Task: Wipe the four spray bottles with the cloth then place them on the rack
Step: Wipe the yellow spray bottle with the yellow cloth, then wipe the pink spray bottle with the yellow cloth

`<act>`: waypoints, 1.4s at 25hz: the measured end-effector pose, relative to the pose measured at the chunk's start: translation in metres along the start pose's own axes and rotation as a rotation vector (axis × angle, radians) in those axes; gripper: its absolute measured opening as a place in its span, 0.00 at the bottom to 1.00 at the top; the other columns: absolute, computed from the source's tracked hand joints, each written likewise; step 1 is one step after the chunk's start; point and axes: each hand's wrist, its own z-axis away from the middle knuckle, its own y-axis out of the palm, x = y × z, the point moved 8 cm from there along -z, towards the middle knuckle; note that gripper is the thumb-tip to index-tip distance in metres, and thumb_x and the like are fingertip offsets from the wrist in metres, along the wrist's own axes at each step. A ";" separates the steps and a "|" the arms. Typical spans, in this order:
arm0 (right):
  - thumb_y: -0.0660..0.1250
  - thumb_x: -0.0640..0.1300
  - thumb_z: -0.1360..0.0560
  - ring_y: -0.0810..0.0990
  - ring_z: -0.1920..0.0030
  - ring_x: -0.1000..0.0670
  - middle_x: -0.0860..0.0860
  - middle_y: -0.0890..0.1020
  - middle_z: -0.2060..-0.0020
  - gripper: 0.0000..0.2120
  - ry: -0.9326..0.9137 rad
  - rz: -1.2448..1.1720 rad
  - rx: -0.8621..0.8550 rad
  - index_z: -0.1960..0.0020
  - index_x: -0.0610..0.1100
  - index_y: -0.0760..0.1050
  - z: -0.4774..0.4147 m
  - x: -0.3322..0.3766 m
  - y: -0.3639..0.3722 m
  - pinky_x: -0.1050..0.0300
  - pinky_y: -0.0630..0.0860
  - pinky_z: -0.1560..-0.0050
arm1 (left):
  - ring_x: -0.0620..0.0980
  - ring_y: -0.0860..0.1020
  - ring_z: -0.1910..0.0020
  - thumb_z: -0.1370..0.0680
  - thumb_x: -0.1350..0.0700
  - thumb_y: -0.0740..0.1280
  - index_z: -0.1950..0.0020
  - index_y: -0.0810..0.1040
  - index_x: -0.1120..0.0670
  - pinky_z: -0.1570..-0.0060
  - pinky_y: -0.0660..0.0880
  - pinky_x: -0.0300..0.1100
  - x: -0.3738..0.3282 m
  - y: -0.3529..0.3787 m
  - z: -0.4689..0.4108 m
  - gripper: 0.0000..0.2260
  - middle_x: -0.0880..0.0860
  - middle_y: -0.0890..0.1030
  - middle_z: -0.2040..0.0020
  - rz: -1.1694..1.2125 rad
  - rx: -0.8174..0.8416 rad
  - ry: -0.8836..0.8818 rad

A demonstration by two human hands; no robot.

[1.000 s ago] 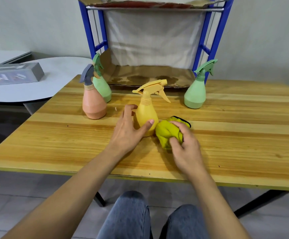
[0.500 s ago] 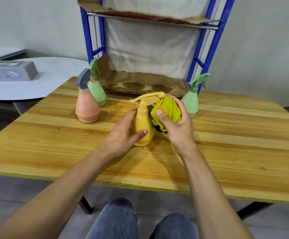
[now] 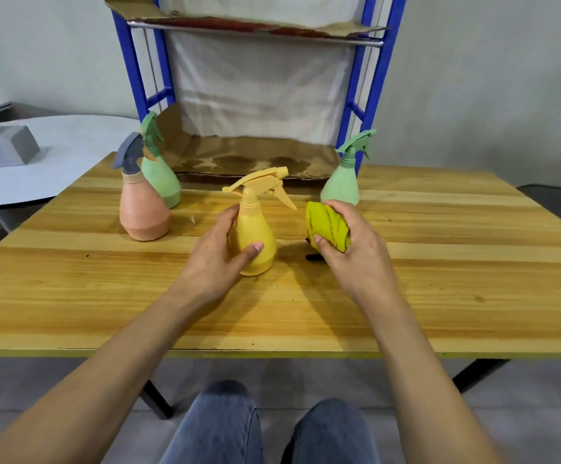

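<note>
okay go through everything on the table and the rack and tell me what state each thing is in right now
yellow bottle: upright on table, held by left hand.
cloth: bunched in right hand, apart from the yellow bottle.
pink bottle: upright, untouched.
left green bottle: upright behind pink one.
right green bottle: upright by rack.
rack: holds no bottles.

We see a wooden table (image 3: 440, 279) of pale planks filling the middle of the frame. Four spray bottles stand upright on it: a yellow bottle (image 3: 255, 242) at centre, a pink bottle (image 3: 143, 212) with a grey trigger at centre left, a green bottle (image 3: 160, 175) just behind the pink one, and a second green bottle (image 3: 342, 185) right of centre. Stained cardboard (image 3: 249, 159) lies along the table's far edge, at upper centre.
</note>
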 end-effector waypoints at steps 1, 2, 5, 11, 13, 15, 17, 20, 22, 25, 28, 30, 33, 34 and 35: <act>0.72 0.56 0.25 0.74 0.35 0.49 0.53 0.75 0.35 0.31 0.016 0.082 0.058 0.27 0.63 0.61 0.005 -0.006 0.006 0.50 0.73 0.39 | 0.54 0.67 0.23 0.21 0.43 0.70 0.18 0.56 0.44 0.26 0.69 0.58 -0.003 0.001 0.000 0.36 0.51 0.67 0.20 0.006 -0.018 0.008; 0.70 0.61 0.26 0.73 0.34 0.47 0.52 0.75 0.32 0.33 0.036 0.145 0.140 0.26 0.63 0.60 0.009 -0.012 0.015 0.49 0.72 0.37 | 0.53 0.67 0.24 0.21 0.44 0.70 0.18 0.56 0.45 0.26 0.69 0.56 -0.004 0.001 0.001 0.36 0.51 0.67 0.21 0.012 -0.036 0.008; 0.65 0.69 0.27 0.74 0.33 0.47 0.51 0.77 0.33 0.32 0.046 0.178 0.194 0.28 0.56 0.68 0.011 -0.021 0.029 0.52 0.70 0.36 | 0.51 0.67 0.25 0.21 0.45 0.71 0.18 0.57 0.45 0.27 0.69 0.52 -0.004 0.002 0.006 0.36 0.49 0.67 0.21 0.022 -0.059 0.003; 0.67 0.58 0.24 0.63 0.25 0.45 0.47 0.67 0.25 0.30 0.030 0.239 0.208 0.25 0.56 0.64 -0.002 -0.031 0.052 0.50 0.59 0.26 | 0.47 0.66 0.26 0.22 0.47 0.74 0.18 0.56 0.44 0.27 0.70 0.56 0.003 0.007 -0.003 0.38 0.48 0.65 0.20 -0.002 -0.060 -0.034; 0.67 0.56 0.24 0.61 0.24 0.46 0.47 0.67 0.25 0.29 0.068 0.207 0.131 0.26 0.55 0.64 -0.008 -0.038 0.051 0.50 0.57 0.25 | 0.51 0.67 0.24 0.23 0.46 0.74 0.19 0.57 0.44 0.27 0.70 0.57 -0.002 0.013 -0.019 0.37 0.49 0.67 0.21 -0.038 -0.074 -0.045; 0.67 0.57 0.25 0.57 0.22 0.48 0.48 0.66 0.24 0.29 0.081 0.194 0.084 0.26 0.54 0.64 -0.013 -0.045 0.053 0.48 0.52 0.22 | 0.53 0.68 0.24 0.23 0.46 0.74 0.19 0.58 0.47 0.27 0.70 0.56 -0.008 0.024 -0.042 0.37 0.51 0.68 0.22 -0.079 -0.101 -0.046; 0.66 0.58 0.25 0.54 0.20 0.50 0.49 0.66 0.24 0.31 0.072 0.189 0.065 0.25 0.52 0.63 -0.015 -0.048 0.057 0.47 0.47 0.21 | 0.55 0.69 0.25 0.22 0.47 0.74 0.19 0.59 0.49 0.27 0.69 0.54 -0.010 0.038 -0.069 0.37 0.53 0.70 0.23 -0.079 -0.116 -0.054; 0.64 0.61 0.26 0.52 0.20 0.51 0.49 0.64 0.23 0.33 0.091 0.224 0.021 0.25 0.50 0.61 -0.013 -0.052 0.059 0.46 0.44 0.21 | 0.57 0.71 0.27 0.22 0.47 0.74 0.20 0.60 0.51 0.30 0.68 0.49 -0.012 0.061 -0.108 0.35 0.55 0.72 0.25 -0.042 -0.112 -0.071; 0.63 0.64 0.27 0.53 0.20 0.48 0.48 0.62 0.22 0.33 0.111 0.270 -0.025 0.26 0.52 0.62 -0.012 -0.053 0.056 0.44 0.46 0.21 | 0.58 0.71 0.28 0.22 0.47 0.73 0.20 0.61 0.52 0.32 0.68 0.48 -0.013 0.072 -0.130 0.35 0.57 0.73 0.26 -0.027 -0.120 -0.072; 0.64 0.64 0.27 0.58 0.23 0.44 0.47 0.62 0.23 0.33 0.133 0.253 -0.014 0.27 0.53 0.62 -0.012 -0.057 0.057 0.43 0.56 0.23 | 0.59 0.71 0.28 0.22 0.48 0.73 0.20 0.60 0.53 0.32 0.68 0.48 -0.015 0.080 -0.152 0.35 0.58 0.71 0.26 -0.013 -0.135 -0.080; 0.65 0.63 0.27 0.60 0.24 0.43 0.46 0.62 0.24 0.33 0.135 0.229 0.001 0.26 0.52 0.62 -0.015 -0.059 0.058 0.44 0.59 0.25 | 0.59 0.71 0.28 0.22 0.48 0.74 0.20 0.60 0.52 0.31 0.68 0.50 -0.014 0.081 -0.161 0.35 0.58 0.71 0.26 -0.018 -0.119 -0.106; 0.65 0.62 0.27 0.59 0.24 0.43 0.46 0.62 0.23 0.34 0.142 0.220 0.006 0.26 0.52 0.62 -0.015 -0.059 0.058 0.44 0.58 0.24 | 0.59 0.70 0.26 0.22 0.48 0.74 0.19 0.59 0.51 0.29 0.68 0.51 -0.012 0.078 -0.154 0.36 0.58 0.71 0.25 -0.022 -0.092 -0.117; 0.66 0.63 0.26 0.58 0.23 0.42 0.45 0.58 0.22 0.34 0.163 0.239 0.033 0.25 0.54 0.61 -0.014 -0.061 0.056 0.45 0.58 0.25 | 0.56 0.69 0.25 0.20 0.48 0.71 0.19 0.60 0.48 0.28 0.68 0.50 -0.009 0.069 -0.123 0.32 0.55 0.69 0.23 -0.061 -0.038 -0.108; 0.66 0.63 0.26 0.58 0.24 0.42 0.44 0.58 0.22 0.33 0.156 0.250 0.042 0.25 0.54 0.62 -0.014 -0.059 0.056 0.45 0.58 0.25 | 0.54 0.69 0.26 0.19 0.49 0.70 0.20 0.63 0.47 0.30 0.69 0.48 -0.006 0.063 -0.108 0.29 0.53 0.69 0.24 -0.087 -0.025 -0.112; 0.67 0.62 0.26 0.59 0.24 0.41 0.43 0.60 0.22 0.32 0.141 0.263 0.051 0.26 0.54 0.63 -0.015 -0.057 0.056 0.45 0.59 0.25 | 0.52 0.70 0.27 0.19 0.50 0.69 0.22 0.66 0.46 0.32 0.70 0.46 -0.001 0.055 -0.092 0.26 0.52 0.69 0.25 -0.113 -0.016 -0.120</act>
